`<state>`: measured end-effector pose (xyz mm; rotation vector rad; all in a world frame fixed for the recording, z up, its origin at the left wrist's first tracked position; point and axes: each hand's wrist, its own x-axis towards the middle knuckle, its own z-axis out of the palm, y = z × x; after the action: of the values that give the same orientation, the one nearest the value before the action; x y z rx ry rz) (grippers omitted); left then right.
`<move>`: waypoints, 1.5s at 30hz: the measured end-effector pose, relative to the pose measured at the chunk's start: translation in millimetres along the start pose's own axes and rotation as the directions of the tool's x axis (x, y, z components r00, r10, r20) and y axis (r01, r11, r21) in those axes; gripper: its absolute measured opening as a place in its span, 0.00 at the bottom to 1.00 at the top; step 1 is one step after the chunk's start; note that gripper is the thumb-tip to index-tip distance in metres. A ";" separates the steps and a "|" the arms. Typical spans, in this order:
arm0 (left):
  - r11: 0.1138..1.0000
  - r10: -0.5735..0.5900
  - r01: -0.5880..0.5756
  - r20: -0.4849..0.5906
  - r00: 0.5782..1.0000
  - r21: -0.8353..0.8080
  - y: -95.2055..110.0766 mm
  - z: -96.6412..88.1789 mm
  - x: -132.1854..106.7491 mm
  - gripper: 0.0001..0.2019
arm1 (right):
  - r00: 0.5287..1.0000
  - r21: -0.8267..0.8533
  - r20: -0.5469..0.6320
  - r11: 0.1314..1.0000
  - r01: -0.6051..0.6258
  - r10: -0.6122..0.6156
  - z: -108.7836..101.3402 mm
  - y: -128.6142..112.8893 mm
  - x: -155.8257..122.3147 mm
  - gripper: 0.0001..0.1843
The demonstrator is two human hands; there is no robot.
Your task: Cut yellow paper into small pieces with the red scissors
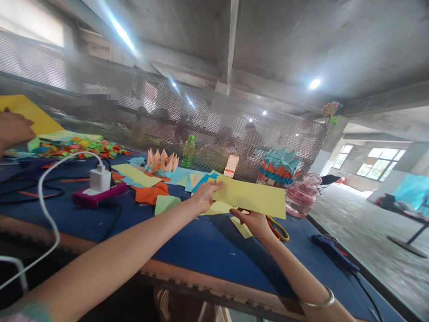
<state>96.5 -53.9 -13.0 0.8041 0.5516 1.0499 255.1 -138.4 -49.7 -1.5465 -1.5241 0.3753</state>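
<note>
A pale yellow paper strip point(254, 194) is held up above the blue table. My left hand point(205, 196) pinches its left end between thumb and fingers. Below the strip's lower edge is my right hand point(254, 222), closed at that edge; the strip partly hides its fingers. Under my hands lie another small yellow paper piece point(241, 228) and yellow-handled scissors point(279, 229). A light green paper point(166, 205) and an orange paper point(152, 194) rest left of my left hand.
A purple power strip point(100, 197) with a white charger point(99, 180) and cables lies left. Folded-paper crowns point(162, 162), a green bottle point(189, 152) and a pink glass jar point(301, 197) stand behind. A blue-handled tool point(335, 253) lies right. Another person's hand point(15, 129) holds yellow paper.
</note>
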 end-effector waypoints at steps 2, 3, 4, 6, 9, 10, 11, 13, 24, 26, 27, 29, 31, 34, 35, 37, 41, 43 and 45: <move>1.000 -0.002 0.002 0.015 1.000 0.005 -0.8 -0.1 0.2 0.05 | 1.000 -0.014 0.012 1.000 0.004 -0.004 -0.7 -1.6 -0.4 0.18; 1.000 -0.001 0.001 0.018 1.000 0.008 -1.2 -0.1 0.4 0.06 | 1.000 -0.019 0.020 1.000 0.007 -0.007 -1.0 -2.5 -0.5 0.18; 1.000 0.001 -0.001 0.018 1.000 0.011 -1.5 0.0 0.5 0.06 | 1.000 -0.022 0.027 1.000 0.011 -0.010 -1.2 -3.3 -0.7 0.18; 1.000 0.003 -0.003 0.014 1.000 0.011 -1.8 0.3 0.7 0.06 | 0.999 -0.017 0.034 1.000 0.016 -0.015 -1.2 -4.6 -1.0 0.18; 1.000 0.002 -0.002 0.011 1.000 -0.005 -1.3 0.9 0.2 0.06 | 0.999 0.002 0.039 1.000 0.011 -0.011 -0.2 -5.6 -1.3 0.19; 1.000 0.002 -0.002 0.012 1.000 -0.009 -1.1 1.0 -0.1 0.06 | 0.999 0.012 0.043 1.000 0.009 -0.009 0.1 -5.5 -1.4 0.19; 1.000 0.003 -0.003 0.014 1.000 -0.011 -1.0 1.1 -0.3 0.06 | 0.999 0.022 0.049 1.000 0.009 -0.010 0.4 -5.2 -1.4 0.20; 1.000 0.004 -0.003 0.019 1.000 -0.009 -0.8 1.2 -0.7 0.05 | 0.999 0.028 0.049 0.999 0.016 -0.017 0.5 -3.9 -1.3 0.21; 1.000 0.004 -0.005 0.053 0.999 0.019 2.5 4.4 -6.4 0.07 | 1.000 0.110 0.012 0.994 -0.004 0.003 0.4 1.4 1.4 0.26; 1.000 0.006 -0.007 0.058 0.998 0.023 2.2 3.8 -5.6 0.07 | 1.000 0.133 0.008 0.991 -0.009 0.008 1.0 1.9 1.8 0.26; 1.000 0.007 -0.008 0.059 0.998 0.023 2.0 3.5 -5.0 0.07 | 1.000 0.145 0.007 0.989 -0.009 0.008 1.2 2.5 2.0 0.27; 1.000 0.008 -0.010 0.062 0.998 0.023 1.6 3.2 -4.3 0.07 | 1.000 0.162 0.015 0.987 -0.008 0.006 1.7 4.6 2.7 0.27; 1.000 0.005 -0.007 0.063 0.998 0.023 1.7 3.5 -4.5 0.07 | 1.000 0.169 0.023 0.986 -0.013 0.009 2.0 6.9 3.5 0.27; 1.000 0.001 -0.002 0.054 0.999 0.029 2.9 5.0 -6.6 0.08 | 0.999 0.176 0.032 0.984 -0.013 0.008 2.3 9.7 4.4 0.28; 0.999 0.000 -0.002 0.051 0.999 0.032 3.4 5.6 -7.5 0.08 | 1.000 0.182 0.031 0.983 -0.008 0.003 2.4 10.3 4.5 0.28; 0.999 0.002 -0.004 0.052 0.999 0.031 4.3 6.4 -8.9 0.07 | 1.000 0.195 0.031 0.981 0.001 -0.007 2.6 10.9 4.5 0.29; 1.000 0.005 -0.006 0.052 0.999 0.020 4.3 6.3 -9.2 0.07 | 0.999 0.204 0.031 0.979 0.003 -0.010 2.7 9.6 4.0 0.30; 1.000 0.008 -0.009 0.062 0.998 0.018 3.8 5.6 -8.3 0.07 | 0.999 0.199 0.032 0.980 0.000 -0.006 2.3 8.1 3.4 0.30; 1.000 0.012 -0.013 0.065 0.998 0.021 3.2 5.1 -7.6 0.06 | 0.999 0.194 0.035 0.981 -0.006 -0.001 1.7 6.4 2.6 0.29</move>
<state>95.4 -61.6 -7.2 0.8581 0.5039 1.0277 258.4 -134.3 -54.4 -1.3957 -1.4661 0.5387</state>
